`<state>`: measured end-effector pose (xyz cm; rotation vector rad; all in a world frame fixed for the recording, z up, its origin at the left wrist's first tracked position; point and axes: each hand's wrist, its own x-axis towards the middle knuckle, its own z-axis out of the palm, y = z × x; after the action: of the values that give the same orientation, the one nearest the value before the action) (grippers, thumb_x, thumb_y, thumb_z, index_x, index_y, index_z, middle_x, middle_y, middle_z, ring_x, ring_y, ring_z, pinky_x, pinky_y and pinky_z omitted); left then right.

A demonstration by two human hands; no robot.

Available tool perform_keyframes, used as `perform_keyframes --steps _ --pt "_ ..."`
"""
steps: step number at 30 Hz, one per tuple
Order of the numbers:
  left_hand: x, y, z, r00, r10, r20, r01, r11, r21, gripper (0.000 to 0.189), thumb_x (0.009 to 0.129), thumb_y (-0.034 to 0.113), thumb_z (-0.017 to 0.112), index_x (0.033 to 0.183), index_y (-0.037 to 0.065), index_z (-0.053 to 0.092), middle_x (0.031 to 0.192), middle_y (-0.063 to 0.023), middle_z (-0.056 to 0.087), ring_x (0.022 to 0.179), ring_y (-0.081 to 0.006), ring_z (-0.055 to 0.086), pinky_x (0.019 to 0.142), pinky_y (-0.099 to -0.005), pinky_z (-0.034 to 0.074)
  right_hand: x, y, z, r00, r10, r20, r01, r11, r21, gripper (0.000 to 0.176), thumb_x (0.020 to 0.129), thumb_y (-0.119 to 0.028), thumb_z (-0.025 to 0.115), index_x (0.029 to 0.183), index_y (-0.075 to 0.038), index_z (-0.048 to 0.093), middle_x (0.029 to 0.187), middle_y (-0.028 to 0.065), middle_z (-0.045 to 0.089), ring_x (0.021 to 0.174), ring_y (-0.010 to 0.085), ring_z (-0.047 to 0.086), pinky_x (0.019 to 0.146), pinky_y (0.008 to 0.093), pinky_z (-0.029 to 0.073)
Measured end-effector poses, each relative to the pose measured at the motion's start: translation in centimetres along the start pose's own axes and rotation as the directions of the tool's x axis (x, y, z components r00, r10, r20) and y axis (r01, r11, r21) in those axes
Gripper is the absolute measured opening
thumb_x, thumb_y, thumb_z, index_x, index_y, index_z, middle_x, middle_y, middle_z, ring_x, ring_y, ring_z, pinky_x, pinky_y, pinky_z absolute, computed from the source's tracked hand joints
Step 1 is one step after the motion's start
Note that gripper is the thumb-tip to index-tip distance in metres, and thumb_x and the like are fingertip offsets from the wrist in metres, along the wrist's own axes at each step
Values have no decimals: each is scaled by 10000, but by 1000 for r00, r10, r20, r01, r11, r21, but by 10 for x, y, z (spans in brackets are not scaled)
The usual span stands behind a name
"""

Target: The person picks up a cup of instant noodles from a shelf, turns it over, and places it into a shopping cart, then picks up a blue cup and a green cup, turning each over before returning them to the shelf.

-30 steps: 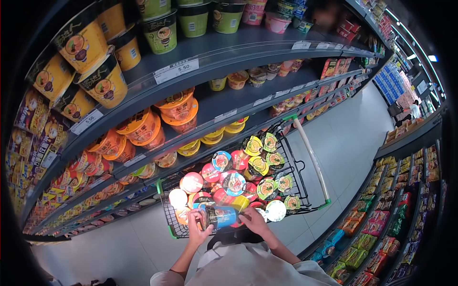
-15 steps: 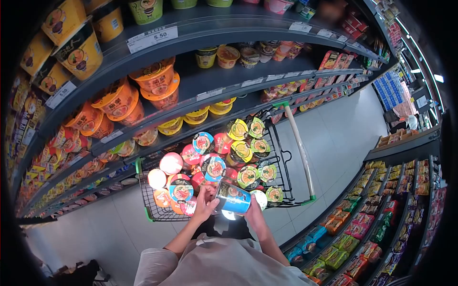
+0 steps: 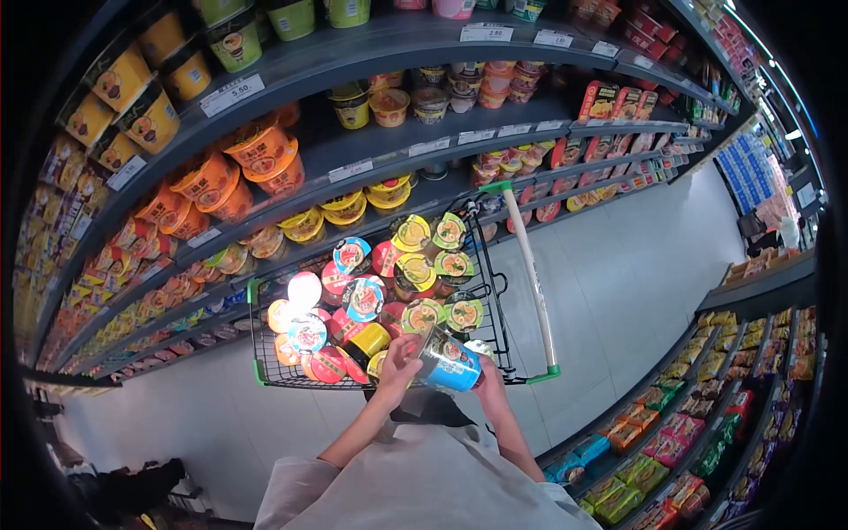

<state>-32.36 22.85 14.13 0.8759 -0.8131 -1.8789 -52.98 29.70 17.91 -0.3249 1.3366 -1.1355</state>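
Note:
Both hands hold a blue and black instant noodle cup (image 3: 454,374), tilted on its side above the near edge of the shopping cart (image 3: 301,382). My left hand (image 3: 396,369) is closed round its left end. At the other end, my right hand (image 3: 491,382) grips the cup, its fingers partly hidden. Just left of my left hand, a yellow and black noodle cup (image 3: 369,339) lies sideways in the cart. Many noodle cups with blue, red, yellow and green lids fill the cart, among them a blue-lidded cup (image 3: 364,299) and a green-lidded cup (image 3: 464,312).
The cart's long handle (image 3: 530,283) is on the right. Beyond the cart runs a shelf (image 3: 389,168) stocked with noodle buckets, such as an orange bucket (image 3: 265,152). A lower rack (image 3: 671,424) of packets stands at right. Pale tiled floor (image 3: 609,256) lies between them.
The view has shifted, so the cart appears further left. The held cup is turned a little and sits further right over the cart. A sideways yellow and black cup now shows beside my left hand.

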Motion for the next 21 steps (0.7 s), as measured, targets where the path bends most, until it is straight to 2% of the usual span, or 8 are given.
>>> perform_keyframes --steps 3,4,7,10,13,16,19,21 --pt "-8 -13 24 999 -44 -32 39 989 -143 680 856 314 744 1400 81 408 1397 -83 479 1319 -213 449 1079 -384 401 -4 -13 -29 985 -162 -53 152 975 -161 385 1002 -337 573 1268 -59 570 1189 90 625 1002 190 629 811 323 525" --pt "-10 -15 33 998 -55 -27 47 974 -222 691 857 338 747 1402 82 410 1390 -81 489 1314 -214 458 1071 -389 412 -2 -19 -39 939 -329 -97 279 898 -340 378 984 -299 605 1263 -47 567 1182 98 622 1000 191 626 807 325 524" --pt "-11 -15 60 1000 -26 1 25 925 -380 757 882 511 693 1435 80 409 1406 -71 519 1306 -242 489 1073 -435 417 7 -36 -77 623 -783 6 456 356 -815 412 899 -154 720 1246 -9 551 1137 128 602 990 215 607 795 357 522" --pt "-10 -25 65 998 -64 -24 44 871 -490 770 910 578 611 1465 87 404 1462 -72 499 1325 -261 480 1094 -468 392 26 -47 -120 405 -911 74 365 86 -927 421 911 -181 708 1254 0 544 1123 128 587 995 230 595 795 395 521" --pt "-10 -7 80 991 27 -132 -90 861 -500 801 931 642 521 1492 86 389 1494 -129 472 1373 -311 449 1141 -519 351 40 -43 -155 717 -657 -232 249 552 -796 452 914 -197 697 1273 5 513 1121 196 594 1049 290 608 869 441 494" --pt "-11 22 92 976 121 -180 -197 844 -500 819 938 664 486 1491 70 377 1484 -156 472 1350 -328 474 1132 -523 373 68 -33 -188 784 -619 -55 252 397 -883 462 941 -258 669 1261 30 503 1005 195 633 983 284 662 800 440 519" --pt "-13 35 79 953 172 -248 -273 844 -462 861 938 707 435 1493 54 359 1479 -172 470 1336 -334 491 1114 -523 402 85 -35 -187 923 -362 -133 159 673 -723 439 959 -286 643 1217 45 515 878 182 664 814 314 707 742 473 532" --pt "-12 46 71 942 239 -236 -321 847 -423 826 943 679 465 1486 64 375 1482 -145 473 1347 -318 479 1120 -511 386 90 -40 -178 929 -327 -175 95 667 -739 433 974 -342 611 1158 45 548 836 179 673 713 310 703 694 475 536"
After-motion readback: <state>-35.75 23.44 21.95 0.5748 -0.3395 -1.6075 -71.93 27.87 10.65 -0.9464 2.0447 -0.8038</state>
